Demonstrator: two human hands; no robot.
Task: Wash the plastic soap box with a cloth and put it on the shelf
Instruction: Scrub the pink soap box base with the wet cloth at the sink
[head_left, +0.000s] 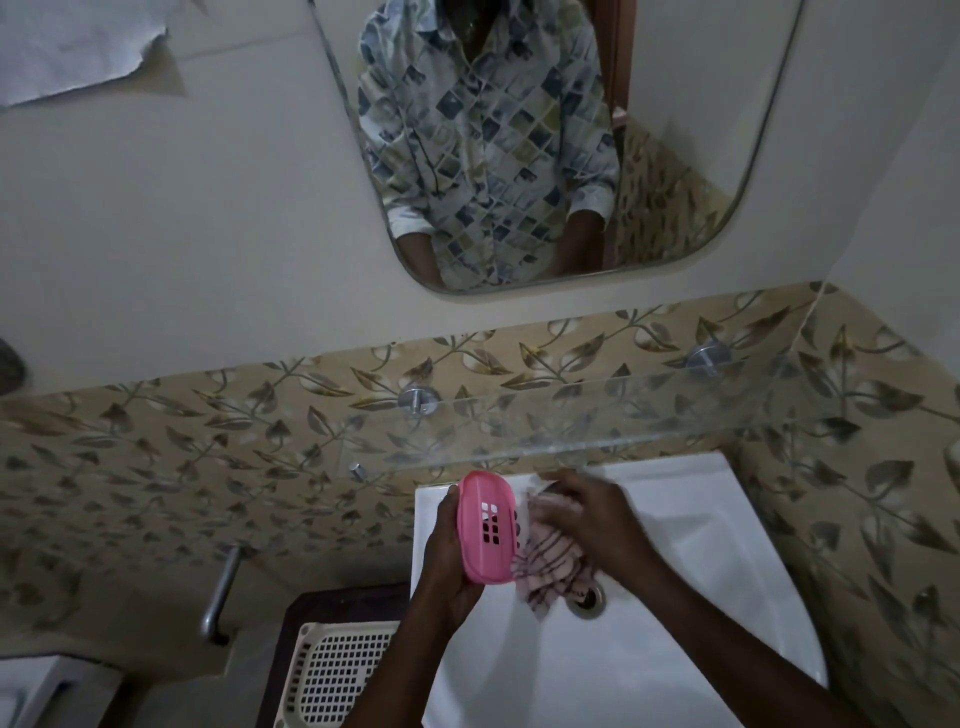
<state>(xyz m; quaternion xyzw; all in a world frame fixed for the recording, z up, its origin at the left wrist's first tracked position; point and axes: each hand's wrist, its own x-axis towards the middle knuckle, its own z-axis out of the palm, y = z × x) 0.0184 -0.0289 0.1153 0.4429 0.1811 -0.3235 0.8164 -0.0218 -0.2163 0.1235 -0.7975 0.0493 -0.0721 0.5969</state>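
Note:
My left hand (445, 561) grips a pink plastic soap box (485, 527) with square drain holes, held on edge over the left side of the white sink (701, 525). A pink striped cloth (550, 558) is bunched in my right hand (587, 519), which presses it against the box's right side. The lower part of the cloth hangs toward the drain (587, 597). A clear glass shelf (597, 415) on two metal pegs runs along the leaf-patterned tiles just above the sink.
A mirror (675, 156) hangs on the wall above the shelf, reflecting a person's patterned shirt. A cream perforated basket (337, 670) lies on a dark stand left of the sink. A metal pipe (223, 587) sticks out from the tiled wall at left.

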